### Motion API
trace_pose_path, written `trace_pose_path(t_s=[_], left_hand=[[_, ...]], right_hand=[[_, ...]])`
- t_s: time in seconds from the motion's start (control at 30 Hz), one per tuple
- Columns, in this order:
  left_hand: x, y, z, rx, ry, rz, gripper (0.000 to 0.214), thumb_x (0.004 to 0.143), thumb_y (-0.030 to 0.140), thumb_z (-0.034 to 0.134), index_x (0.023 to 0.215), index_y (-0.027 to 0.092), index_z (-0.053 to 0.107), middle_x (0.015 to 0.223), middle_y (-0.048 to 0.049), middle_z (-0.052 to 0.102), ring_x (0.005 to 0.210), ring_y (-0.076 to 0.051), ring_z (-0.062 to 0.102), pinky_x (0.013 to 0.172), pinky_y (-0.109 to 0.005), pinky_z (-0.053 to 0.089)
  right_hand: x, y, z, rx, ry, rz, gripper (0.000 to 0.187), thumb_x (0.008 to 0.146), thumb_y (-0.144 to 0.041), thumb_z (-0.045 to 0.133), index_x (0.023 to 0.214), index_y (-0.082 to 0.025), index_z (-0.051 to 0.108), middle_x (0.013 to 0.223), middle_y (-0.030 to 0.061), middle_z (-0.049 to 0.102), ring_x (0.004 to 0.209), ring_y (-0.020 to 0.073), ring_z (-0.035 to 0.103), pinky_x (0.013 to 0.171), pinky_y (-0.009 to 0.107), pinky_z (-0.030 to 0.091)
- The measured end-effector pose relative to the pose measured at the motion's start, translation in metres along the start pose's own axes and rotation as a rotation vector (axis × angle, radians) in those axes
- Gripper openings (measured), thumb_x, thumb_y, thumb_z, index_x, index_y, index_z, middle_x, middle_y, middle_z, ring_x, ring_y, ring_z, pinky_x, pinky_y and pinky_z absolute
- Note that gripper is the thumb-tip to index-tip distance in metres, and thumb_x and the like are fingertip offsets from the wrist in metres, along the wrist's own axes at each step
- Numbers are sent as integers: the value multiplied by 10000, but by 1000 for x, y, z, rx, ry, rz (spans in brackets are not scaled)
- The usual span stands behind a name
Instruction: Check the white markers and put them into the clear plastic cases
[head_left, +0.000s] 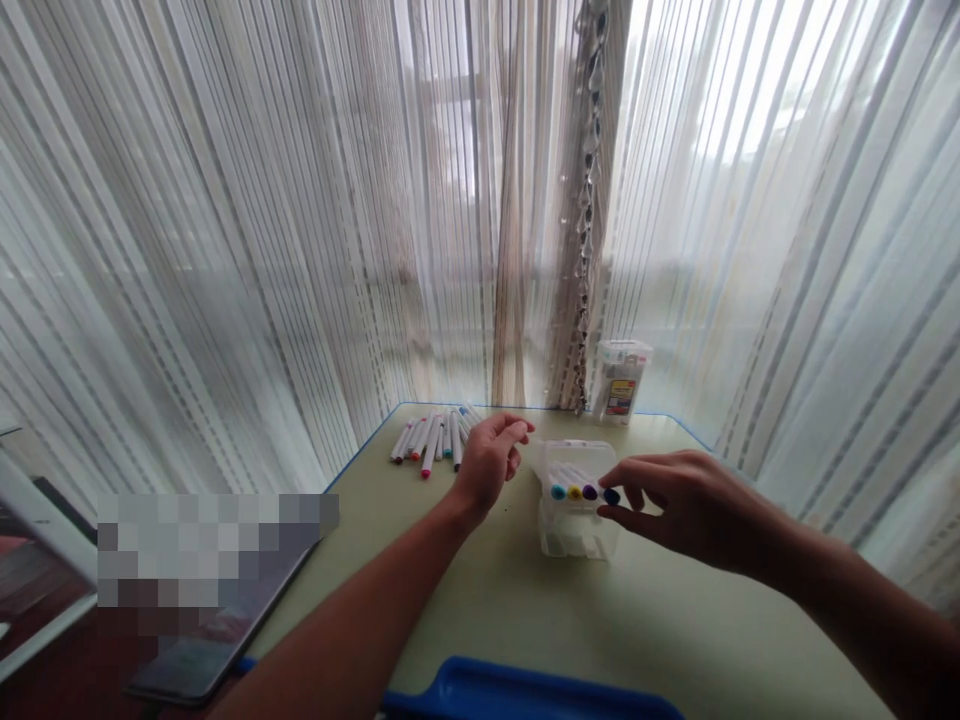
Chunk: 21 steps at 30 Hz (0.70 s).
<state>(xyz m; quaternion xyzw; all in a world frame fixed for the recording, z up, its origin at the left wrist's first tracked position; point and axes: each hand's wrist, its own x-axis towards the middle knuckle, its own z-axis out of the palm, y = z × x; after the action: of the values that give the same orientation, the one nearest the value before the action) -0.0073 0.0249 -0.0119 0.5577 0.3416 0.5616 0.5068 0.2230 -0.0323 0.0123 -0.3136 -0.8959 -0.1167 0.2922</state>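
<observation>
A clear plastic marker case (pixel 577 540) stands on the table with its lid raised. A row of white markers lies in it, their coloured ends facing me: teal (pixel 558 493), yellow (pixel 574 493), purple (pixel 589 493) and dark blue. My right hand (pixel 667 495) reaches in from the right, thumb and fingers pinched on the dark blue marker (pixel 612 496) at the row's right end. Left of the case, my left hand (pixel 487 460) hovers over the table with fingers curled in and nothing visible in them. Behind it lies a loose pile of white markers (pixel 427 440) with coloured ends.
Another clear plastic box (pixel 622 385) with a label stands at the table's back right. A blue tray edge (pixel 525 690) runs along the front. A dark flat device (pixel 217 640) lies at the left edge. Striped sheer curtains (pixel 262 200) hang behind the table (pixel 465 580).
</observation>
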Motion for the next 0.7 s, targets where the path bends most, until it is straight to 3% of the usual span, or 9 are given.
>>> trace_pose_path(t_s=[0.2, 0.4, 0.57, 0.7], left_hand=[[0, -1, -1, 7, -16, -4, 176, 809, 294, 592, 834, 127, 641, 776, -4, 548, 443, -29, 402, 406, -195, 239], [0, 1, 0, 12, -17, -7, 173, 818, 293, 585, 851, 132, 640, 779, -3, 550, 431, -27, 404, 407, -197, 244], [-1, 3, 0, 16, -14, -14, 166, 818, 292, 591, 842, 135, 641, 794, -6, 559, 436, -25, 411, 410, -193, 247], [-1, 3, 1, 24, -11, -8, 161, 824, 286, 583, 837, 137, 642, 785, -3, 556, 433, -24, 405, 412, -197, 247]], right_hand=[[-3, 4, 1, 0, 40, -18, 192, 803, -307, 768, 964, -204, 758, 615, -39, 647, 437, 84, 545, 483, 222, 413], [-3, 5, -3, 40, 49, -11, 70, 816, -243, 727, 876, -222, 757, 579, -48, 627, 410, 64, 472, 438, 193, 377], [0, 3, -4, 85, 38, 31, 83, 821, -189, 695, 832, -227, 767, 548, -50, 619, 416, 65, 480, 435, 186, 371], [1, 3, -8, 127, 131, 54, 86, 830, -218, 694, 757, -216, 739, 502, -53, 579, 391, 66, 465, 423, 185, 387]])
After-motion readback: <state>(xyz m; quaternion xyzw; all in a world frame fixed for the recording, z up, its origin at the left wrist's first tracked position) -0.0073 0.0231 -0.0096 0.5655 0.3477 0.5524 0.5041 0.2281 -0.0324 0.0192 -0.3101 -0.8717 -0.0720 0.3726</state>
